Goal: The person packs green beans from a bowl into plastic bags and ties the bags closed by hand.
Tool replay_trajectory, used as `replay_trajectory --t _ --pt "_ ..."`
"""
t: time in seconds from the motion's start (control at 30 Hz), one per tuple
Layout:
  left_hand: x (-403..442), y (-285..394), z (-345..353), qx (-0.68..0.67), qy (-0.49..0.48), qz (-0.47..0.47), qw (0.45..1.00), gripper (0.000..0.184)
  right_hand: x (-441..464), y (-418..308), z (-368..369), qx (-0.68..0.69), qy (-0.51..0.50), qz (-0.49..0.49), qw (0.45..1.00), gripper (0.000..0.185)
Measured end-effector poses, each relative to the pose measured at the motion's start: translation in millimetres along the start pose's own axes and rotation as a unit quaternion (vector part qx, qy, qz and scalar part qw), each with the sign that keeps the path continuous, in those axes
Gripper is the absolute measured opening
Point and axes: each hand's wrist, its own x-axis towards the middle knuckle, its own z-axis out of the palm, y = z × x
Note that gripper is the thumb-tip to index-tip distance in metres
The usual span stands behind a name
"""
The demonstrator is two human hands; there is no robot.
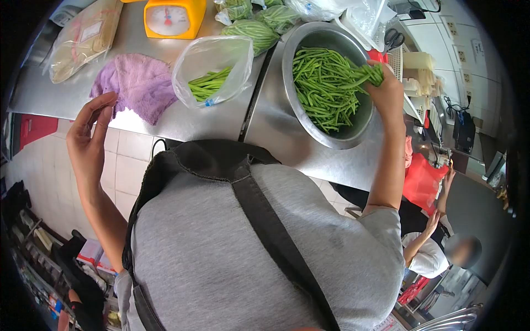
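We're gripping a bunch of green beans (374,75) in our right hand (388,86) at the metal bowl's (326,36) right rim, its long axis running nearly sideways, tips pointing left over the loose beans (323,83) heaped inside; our empty left hand (90,118) is curving loosely, thumb and fingers parted, beside the purple cloth (138,83), while the plastic bag (193,60) is holding beans slanting up rightward.

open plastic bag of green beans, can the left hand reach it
Probably yes: the left hand looks empty, and only the low purple cloth lies between it and the open plastic bag.
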Motion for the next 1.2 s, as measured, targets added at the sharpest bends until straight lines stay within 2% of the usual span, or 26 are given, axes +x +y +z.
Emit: replay_trajectory --t 0.1,0.2,0.3,0.4,0.53,0.67,0.7,0.8,0.87,0.9,0.93,1.03,1.07,1.1,1.17,1.2 --pt "-1 0 -1 -0.004 0.004 -0.003 1.0 0.021 3 22 4 0.1 -0.061 0.043 0.992 0.044" --pt "-3 -3 -2 0.002 0.005 -0.002 1.0 0.02 4 39 8 0.157 -0.17 0.093 0.968 0.045" --pt "-4 -3 -3 0.001 0.01 -0.001 1.0 0.02 -2 44 14 0.169 -0.184 0.08 0.965 0.023" --pt "-5 -2 -2 0.001 0.012 -0.005 1.0 0.02 -8 15 -5 0.36 -0.236 0.201 0.88 0.02" --pt "-1 5 2 0.008 0.002 -0.006 1.0 0.018 -11 15 -7 0.442 -0.214 0.23 0.84 0.021" --pt "15 45 30 -0.002 -0.051 0.072 0.996 0.017 -19 -10 -13 0.516 -0.145 0.211 0.818 0.027" --pt "20 57 42 -0.013 -0.072 0.128 0.989 0.018 -21 -20 -15 0.539 -0.123 0.202 0.808 0.029" --pt "32 99 90 -0.074 -0.147 0.274 0.948 0.022 -30 -48 -14 0.663 -0.078 0.17 0.725 0.035" --pt "31 120 118 -0.106 -0.23 0.272 0.928 0.033 -40 -82 -10 0.728 -0.102 0.121 0.667 0.039" --pt "28 125 132 -0.137 -0.224 0.266 0.927 0.04 -45 -101 -6 0.759 -0.115 0.097 0.633 0.041" --pt "27 128 140 -0.163 -0.229 0.251 0.926 0.044 -52 -123 -6 0.777 -0.136 0.112 0.605 0.041" --pt "28 124 150 -0.267 -0.219 0.207 0.915 0.04 -61 -169 6 0.805 -0.214 0.118 0.54 0.043" --pt "31 119 146 -0.236 -0.214 0.227 0.92 0.032 -62 -181 11 0.81 -0.242 0.114 0.522 0.044" --pt "33 116 140 -0.26 -0.218 0.18 0.923 0.03 -62 -194 14 0.839 -0.257 0.119 0.464 0.042" --pt "37 115 124 -0.309 -0.222 0.086 0.921 0.025 -61 -206 25 0.836 -0.313 0.097 0.44 0.039" --pt "39 113 115 -0.294 -0.204 0.08 0.93 0.02 -59 -216 25 0.839 -0.334 0.065 0.424 0.038"
